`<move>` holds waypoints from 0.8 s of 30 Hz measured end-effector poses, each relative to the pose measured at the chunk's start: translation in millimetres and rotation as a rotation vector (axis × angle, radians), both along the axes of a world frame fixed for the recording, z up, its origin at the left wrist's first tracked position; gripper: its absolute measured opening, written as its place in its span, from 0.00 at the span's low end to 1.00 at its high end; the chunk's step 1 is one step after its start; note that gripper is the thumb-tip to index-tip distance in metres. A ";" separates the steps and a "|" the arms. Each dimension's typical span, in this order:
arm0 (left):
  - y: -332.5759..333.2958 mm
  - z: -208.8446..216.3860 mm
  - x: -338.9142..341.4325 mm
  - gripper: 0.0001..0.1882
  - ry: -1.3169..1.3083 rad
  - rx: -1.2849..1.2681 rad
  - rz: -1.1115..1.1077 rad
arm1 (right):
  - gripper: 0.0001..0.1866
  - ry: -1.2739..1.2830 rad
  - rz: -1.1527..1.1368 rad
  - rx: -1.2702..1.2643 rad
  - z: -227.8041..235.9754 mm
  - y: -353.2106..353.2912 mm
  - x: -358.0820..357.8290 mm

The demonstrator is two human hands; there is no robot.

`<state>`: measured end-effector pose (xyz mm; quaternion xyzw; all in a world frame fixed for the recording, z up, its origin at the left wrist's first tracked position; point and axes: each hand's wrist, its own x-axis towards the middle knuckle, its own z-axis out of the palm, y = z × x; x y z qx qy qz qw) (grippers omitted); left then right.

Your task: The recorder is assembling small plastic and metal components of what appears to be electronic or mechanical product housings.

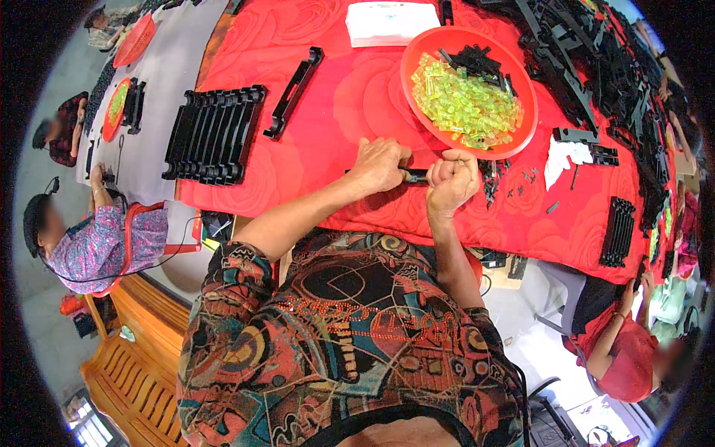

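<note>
A black plastic bar (415, 176) lies along the near side of the red-covered table, between my two hands. My left hand (380, 165) is closed over it, with a short end showing past the wrist side. Curled into a fist, my right hand (453, 184) is at the bar's right part; whatever its fingers pinch is hidden. Just beyond the hands sits a red round tray (530, 112) with many small yellow-green clear pieces (462, 100) and a heap of small black parts (477, 62). Tiny black bits (491, 182) lie scattered right of my right hand.
Black bars (214, 134) stand in a row at left, with a single bar (294, 93) beside them. A big pile of black parts (573, 59) covers the right side. White crumpled paper (564, 158) and another bar stack (617, 232) lie nearer. Other people sit at both sides.
</note>
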<state>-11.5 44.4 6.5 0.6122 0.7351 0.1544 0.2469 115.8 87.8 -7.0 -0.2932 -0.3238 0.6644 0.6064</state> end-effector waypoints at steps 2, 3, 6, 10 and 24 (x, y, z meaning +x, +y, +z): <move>0.0 2.7 -0.3 0.14 -0.018 -0.010 0.005 | 0.11 0.018 0.001 0.011 -2.2 -0.5 1.7; 0.5 7.0 -1.0 0.14 -0.039 -0.033 0.002 | 0.11 0.028 0.002 0.018 -2.4 -0.8 2.4; -0.4 15.8 -4.8 0.13 -0.099 -0.058 -0.022 | 0.11 0.037 -0.019 -0.007 2.4 -1.6 3.3; -7.5 -1.4 -23.1 0.11 -0.215 0.049 -0.140 | 0.11 0.033 -0.019 -0.002 2.5 -1.0 3.5; -32.1 1.8 -31.9 0.10 -0.216 0.077 -0.013 | 0.12 -0.002 0.009 0.004 3.7 -0.8 5.9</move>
